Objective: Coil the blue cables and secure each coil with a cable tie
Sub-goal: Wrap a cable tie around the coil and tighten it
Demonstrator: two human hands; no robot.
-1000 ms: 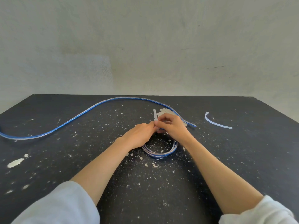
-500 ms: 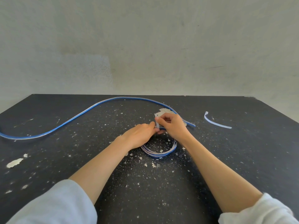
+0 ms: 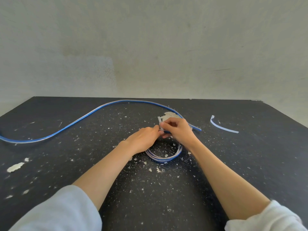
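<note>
A small coil of blue cable point(image 3: 164, 157) lies on the black table point(image 3: 250, 164) at centre. My left hand point(image 3: 143, 139) pinches the coil's far side. My right hand point(image 3: 178, 130) grips a white cable tie point(image 3: 160, 121) whose tail sticks up from the same spot. The two hands touch there and hide where the tie meets the coil. A second blue cable point(image 3: 80, 119) lies loose in a long curve from the left edge to behind my right hand. Another white cable tie point(image 3: 222, 127) lies free to the right.
White flakes and a larger chip point(image 3: 15, 167) dot the tabletop. A pale scrap point(image 3: 170, 115) sits just beyond my right hand. A grey wall stands behind the table's far edge.
My right hand dipped the tie's tail down half a second ago; now the tail stands upright again. The coil and the loose cable have not moved.
</note>
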